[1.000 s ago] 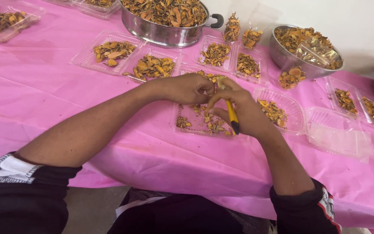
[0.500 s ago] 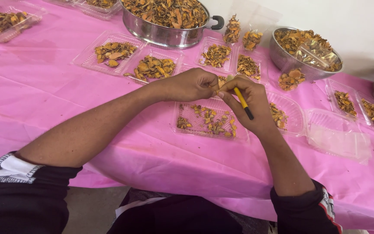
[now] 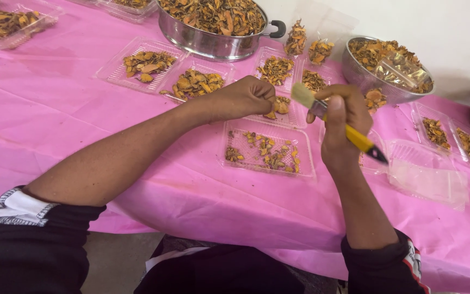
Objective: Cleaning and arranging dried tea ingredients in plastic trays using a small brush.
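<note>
Nearest to me, at the bottom of the frame, my two black sleeves lie at the edge of the worktop (image 3: 55, 125), which has a pink cover. A little past the edge, in the middle of the frame, stands a clear plastic tray (image 3: 268, 148) with a few dried orange-brown pieces in it. Right of it, my right hand (image 3: 341, 124) is closed around a brush with a yellow handle (image 3: 337, 119); the pale bristles point to the upper left and the dark end points to the lower right. Above the tray, my left hand (image 3: 246, 98) is curled into a loose fist, with the fingertips pinched on a small orange piece (image 3: 270, 115). Lower right of the brush lies an empty clear tray (image 3: 428, 177). Farther away, in the upper part, are several filled trays, then a big steel pot (image 3: 213, 24) and a steel bowl (image 3: 388, 68), both full of the same dried pieces.
</note>
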